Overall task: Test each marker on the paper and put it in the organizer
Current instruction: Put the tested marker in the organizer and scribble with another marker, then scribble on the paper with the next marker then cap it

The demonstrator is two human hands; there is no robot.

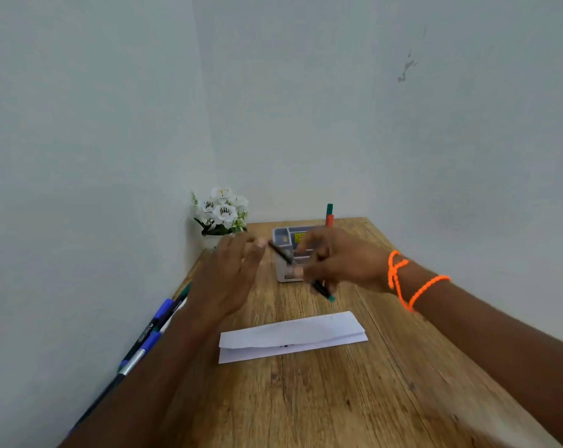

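Note:
My right hand (335,260) grips a black marker with a green end (322,290), held slanted above the table in front of the grey organizer (285,236). My left hand (231,276) hovers just left of the marker's upper end with straight fingers, holding nothing. Both hands are motion-blurred. A green marker and a red marker (329,215) stand upright in the organizer's back right. A folded white paper (293,336) with a small dark mark lies on the wooden table (306,399) nearer to me. Several loose markers (151,331), blue and black, lie along the table's left edge.
A small pot of white artificial flowers (222,211) stands in the back left corner against the wall. Pale walls close the table on the left and at the back. An orange cord is wrapped around my right wrist (409,279).

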